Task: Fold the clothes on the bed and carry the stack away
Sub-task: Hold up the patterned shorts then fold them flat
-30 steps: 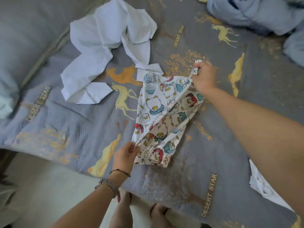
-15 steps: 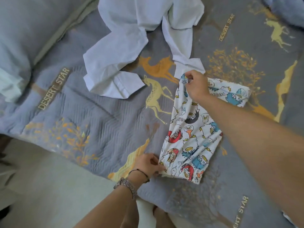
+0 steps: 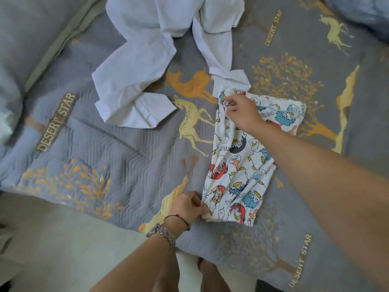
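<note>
A small white garment printed with cartoon birds (image 3: 242, 165) lies partly folded on the grey bedspread (image 3: 117, 161), near the bed's front edge. My left hand (image 3: 187, 206) pinches its near left corner. My right hand (image 3: 240, 111) pinches its far left corner, with my forearm crossing over the cloth. A flap of the printed garment lies folded out to the right, past my right wrist. An unfolded white shirt (image 3: 160, 49) is spread behind it, one cuff touching the printed garment's far edge.
A grey pillow (image 3: 27, 39) fills the far left. Bunched blue cloth (image 3: 362, 11) sits at the top right corner. The bed's front edge runs diagonally along the bottom, with pale floor (image 3: 52, 249) and my feet (image 3: 210, 277) below it.
My right hand has carried the far corner of the printed garment from right to left, folding it over. The view has shifted, so the garment now sits further right.
</note>
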Demonstrator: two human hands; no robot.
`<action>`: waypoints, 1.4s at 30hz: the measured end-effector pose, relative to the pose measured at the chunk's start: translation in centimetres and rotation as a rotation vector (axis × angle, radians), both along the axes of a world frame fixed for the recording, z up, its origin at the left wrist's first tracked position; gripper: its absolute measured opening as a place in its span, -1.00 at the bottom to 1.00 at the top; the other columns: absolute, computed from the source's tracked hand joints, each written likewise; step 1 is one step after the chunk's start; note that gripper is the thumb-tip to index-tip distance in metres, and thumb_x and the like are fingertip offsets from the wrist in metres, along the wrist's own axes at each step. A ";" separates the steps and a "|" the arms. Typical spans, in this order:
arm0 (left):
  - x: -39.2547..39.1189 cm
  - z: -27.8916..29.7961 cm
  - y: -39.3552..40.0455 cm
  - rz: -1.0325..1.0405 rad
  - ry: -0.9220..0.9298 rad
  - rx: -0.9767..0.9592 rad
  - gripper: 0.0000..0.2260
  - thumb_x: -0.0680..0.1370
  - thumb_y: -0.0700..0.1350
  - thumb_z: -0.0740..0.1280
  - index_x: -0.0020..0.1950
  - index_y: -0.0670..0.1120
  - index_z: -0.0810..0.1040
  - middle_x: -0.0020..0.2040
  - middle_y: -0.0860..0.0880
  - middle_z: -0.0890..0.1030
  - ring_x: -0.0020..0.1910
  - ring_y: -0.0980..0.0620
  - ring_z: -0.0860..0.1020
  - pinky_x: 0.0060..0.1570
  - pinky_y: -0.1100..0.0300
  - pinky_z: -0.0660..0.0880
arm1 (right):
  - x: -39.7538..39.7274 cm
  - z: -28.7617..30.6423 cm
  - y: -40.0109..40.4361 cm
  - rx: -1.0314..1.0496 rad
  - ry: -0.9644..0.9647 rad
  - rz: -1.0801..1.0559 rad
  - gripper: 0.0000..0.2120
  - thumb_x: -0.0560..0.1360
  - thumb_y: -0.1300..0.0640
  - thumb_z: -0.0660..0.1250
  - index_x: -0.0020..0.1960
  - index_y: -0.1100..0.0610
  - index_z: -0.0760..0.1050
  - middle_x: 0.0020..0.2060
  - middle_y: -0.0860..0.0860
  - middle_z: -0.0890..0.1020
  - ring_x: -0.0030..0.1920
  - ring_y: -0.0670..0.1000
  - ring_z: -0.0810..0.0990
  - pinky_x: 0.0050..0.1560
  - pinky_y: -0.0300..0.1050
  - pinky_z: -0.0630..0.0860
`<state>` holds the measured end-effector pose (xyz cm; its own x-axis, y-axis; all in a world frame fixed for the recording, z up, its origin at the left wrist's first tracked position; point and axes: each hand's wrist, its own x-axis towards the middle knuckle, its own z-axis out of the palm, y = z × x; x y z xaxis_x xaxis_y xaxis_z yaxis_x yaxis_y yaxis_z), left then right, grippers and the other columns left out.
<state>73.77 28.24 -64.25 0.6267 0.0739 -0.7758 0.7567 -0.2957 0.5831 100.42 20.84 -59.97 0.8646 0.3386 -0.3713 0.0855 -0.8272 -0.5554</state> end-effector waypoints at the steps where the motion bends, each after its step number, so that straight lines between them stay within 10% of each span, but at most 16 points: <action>1: -0.2 0.4 0.2 0.007 -0.065 0.087 -0.80 0.38 0.00 0.47 -0.19 -0.01 0.46 -0.27 0.10 0.52 -0.20 0.05 0.53 -0.28 0.29 0.43 | -0.6 0.5 -0.7 0.022 -0.023 -0.021 -0.70 0.49 0.32 0.25 0.21 0.19 0.48 0.21 0.11 0.50 0.06 0.06 0.55 0.04 -0.20 0.44; 8: -0.8 3.1 0.9 -0.328 -0.738 0.490 -0.76 0.29 -0.10 0.53 -0.23 -0.12 0.50 -0.28 -0.02 0.52 -0.33 -0.05 0.50 -0.36 0.22 0.43 | -10.1 2.1 -9.1 0.013 -0.116 0.138 -0.91 0.50 0.08 0.33 -0.03 0.06 0.47 -0.08 -0.11 0.45 -0.08 -0.08 0.49 -0.10 -0.10 0.49; 13: -0.7 3.4 -0.7 -0.653 -0.899 0.570 -0.62 0.13 0.07 0.59 -0.18 -0.04 0.57 -0.21 0.03 0.58 -0.26 -0.01 0.57 -0.22 0.24 0.52 | -18.1 1.1 -15.2 -0.127 -0.184 0.347 -0.67 0.39 -0.25 0.30 -0.14 0.02 0.44 -0.17 -0.15 0.46 -0.12 -0.13 0.45 -0.08 -0.19 0.47; 16: -1.4 2.6 -2.2 -0.772 -0.882 0.637 -0.54 0.06 0.14 0.56 -0.16 -0.03 0.57 -0.21 0.03 0.57 -0.28 0.00 0.56 -0.27 0.25 0.48 | -21.2 -0.6 -17.9 -0.283 -0.127 0.549 -0.41 0.30 -0.39 0.25 0.10 0.04 0.44 0.03 -0.07 0.46 0.07 -0.05 0.42 0.13 -0.08 0.41; 20: -2.6 1.4 -4.0 -0.811 -0.779 0.720 -0.39 -0.02 0.14 0.58 -0.06 -0.06 0.56 -0.17 -0.01 0.57 -0.25 -0.02 0.56 -0.29 0.15 0.52 | -23.4 -2.9 -19.7 -0.365 -0.114 0.576 -0.46 0.41 -0.03 0.30 0.35 0.06 0.27 0.24 -0.01 0.36 0.27 0.03 0.27 0.31 0.03 0.32; 29: -2.5 0.2 -6.0 -0.793 -0.566 0.747 -0.70 0.48 -0.17 0.29 0.20 -0.12 0.40 0.10 -0.09 0.48 0.09 -0.11 0.43 -0.14 0.04 0.49 | -24.3 -2.9 -20.3 -0.350 -0.290 0.549 -0.68 0.49 0.15 0.23 0.22 0.18 0.39 0.15 0.08 0.47 0.19 0.11 0.39 0.17 0.03 0.39; 35: -2.8 3.7 -7.8 -0.884 -0.495 0.749 -0.80 0.46 -0.13 0.25 0.07 -0.12 0.42 -0.09 -0.07 0.56 -0.20 -0.02 0.46 -0.40 0.22 0.28 | -26.4 -0.5 -22.0 -0.317 -0.269 0.513 -0.78 0.48 0.15 0.18 0.08 0.21 0.44 0.02 0.09 0.52 0.10 0.10 0.47 0.07 -0.02 0.40; 42: -5.9 7.7 -8.7 -1.062 -0.342 0.601 -0.71 0.41 0.05 0.31 0.11 0.01 0.46 -0.09 0.00 0.58 -0.12 -0.03 0.54 -0.25 0.20 0.40 | -28.2 4.5 -24.3 -0.233 0.029 0.589 -0.86 0.37 0.10 0.33 -0.08 0.07 0.48 -0.14 0.04 0.62 -0.12 0.09 0.58 -0.26 -0.17 0.35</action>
